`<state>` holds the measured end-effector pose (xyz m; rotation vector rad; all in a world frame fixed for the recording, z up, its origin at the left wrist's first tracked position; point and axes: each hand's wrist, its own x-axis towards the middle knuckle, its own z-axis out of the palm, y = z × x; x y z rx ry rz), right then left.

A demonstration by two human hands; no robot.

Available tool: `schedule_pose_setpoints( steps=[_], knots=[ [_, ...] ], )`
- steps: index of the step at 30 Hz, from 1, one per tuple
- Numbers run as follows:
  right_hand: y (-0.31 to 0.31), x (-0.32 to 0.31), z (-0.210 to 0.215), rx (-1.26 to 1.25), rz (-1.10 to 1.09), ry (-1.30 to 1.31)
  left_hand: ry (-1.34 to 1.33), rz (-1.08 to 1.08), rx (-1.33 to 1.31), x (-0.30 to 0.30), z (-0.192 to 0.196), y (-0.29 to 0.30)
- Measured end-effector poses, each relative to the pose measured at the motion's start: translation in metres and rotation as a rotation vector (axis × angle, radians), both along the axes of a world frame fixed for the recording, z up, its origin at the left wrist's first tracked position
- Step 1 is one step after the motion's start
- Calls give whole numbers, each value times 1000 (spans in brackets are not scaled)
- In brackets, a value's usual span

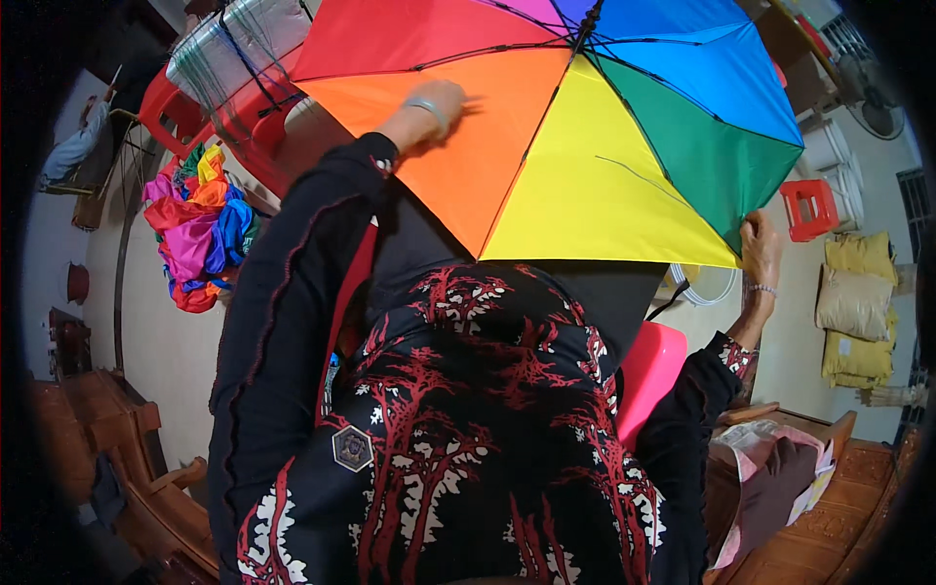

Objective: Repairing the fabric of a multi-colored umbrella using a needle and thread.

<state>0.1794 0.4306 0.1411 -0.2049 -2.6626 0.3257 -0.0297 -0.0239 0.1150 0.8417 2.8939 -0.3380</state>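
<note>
A rainbow-coloured umbrella (pixel 595 175) lies spread in front of me, its dark ribs and central shaft facing up. My left hand (pixel 437 105), with a bracelet on the wrist, is over the orange panel. Its fingers are curled closed and slightly blurred; whatever they hold is too small to make out. At the corner where the yellow and green panels meet, my right hand (pixel 760 244) pinches the umbrella's edge by a rib end. A thin dark thread-like line (pixel 643 178) crosses the yellow panel towards that corner.
A heap of multicoloured fabric (pixel 200 229) sits at the left beside red plastic stools (pixel 175 112). To the right are a small red stool (pixel 809 210), stacked yellowish sacks (pixel 856 302) and a fan (pixel 873 97). Carved wooden furniture (pixel 127 439) stands at the lower left.
</note>
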Motion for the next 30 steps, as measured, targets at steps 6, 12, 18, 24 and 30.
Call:
schedule_pose_setpoints(
  steps=[6, 12, 18, 24, 30],
  knots=[
    [-17, 1, 8, 17, -25, -63, -376, 142, 467, 16, -54, 56],
    [-30, 1, 11, 55, 15, -128, -206, 179, 428, 47, -76, 82],
    [-32, 8, 4, 78, 7, -181, -133, 299, 485, 47, -82, 81],
    [-31, 8, 1, 93, -1, -247, -170, 487, 588, 50, -78, 84],
    [-26, 8, -1, 96, 51, -239, -286, 567, 641, 45, -81, 76]
  ],
)
